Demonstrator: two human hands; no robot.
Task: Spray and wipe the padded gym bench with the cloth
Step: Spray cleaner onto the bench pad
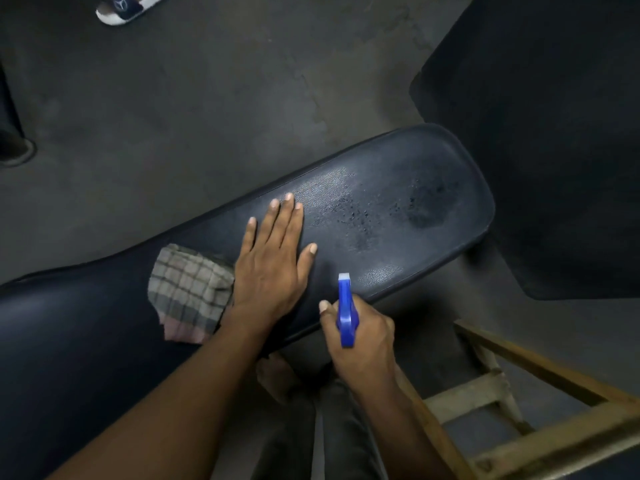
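The padded gym bench (433, 168) is dark blue and runs from lower left to upper right, with wet spray droplets on its far end. My left hand (273, 254) lies flat on the pad, fingers spread, holding nothing. A checked grey and pink cloth (188, 292) lies on the pad just left of that wrist. My right hand (360, 334) grips a blue spray bottle head (346, 306) at the bench's near edge, its white nozzle pointing toward the wet patch.
A wooden stool frame (540, 410) stands at lower right. A second dark pad (554, 133) fills the upper right. A white and navy sandal (126, 8) lies on the grey floor at upper left. My foot and trouser leg show below the bench.
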